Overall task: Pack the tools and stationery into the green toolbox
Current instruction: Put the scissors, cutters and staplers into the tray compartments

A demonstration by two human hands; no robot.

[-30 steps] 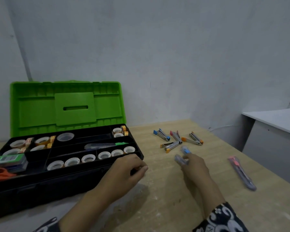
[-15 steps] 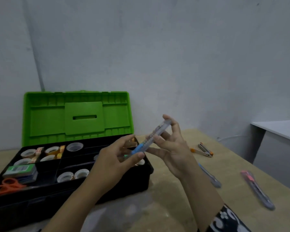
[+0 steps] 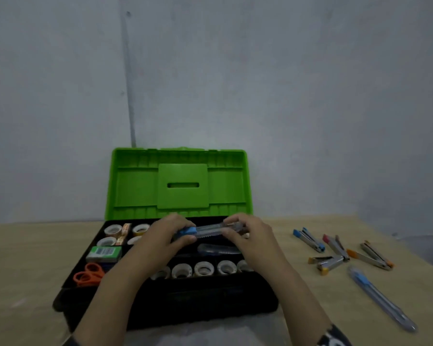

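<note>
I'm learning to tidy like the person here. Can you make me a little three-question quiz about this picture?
1. True or false: the toolbox lid is closed.
2. What do the left hand and right hand hold together? A) orange scissors B) blue-ended cutter C) tape roll
3. Fill in: the staplers lie on the ____, right of the toolbox.

Key:
1. False, it stands open.
2. B, the cutter is held over the tray; the scissors lie inside.
3. Table.
</note>
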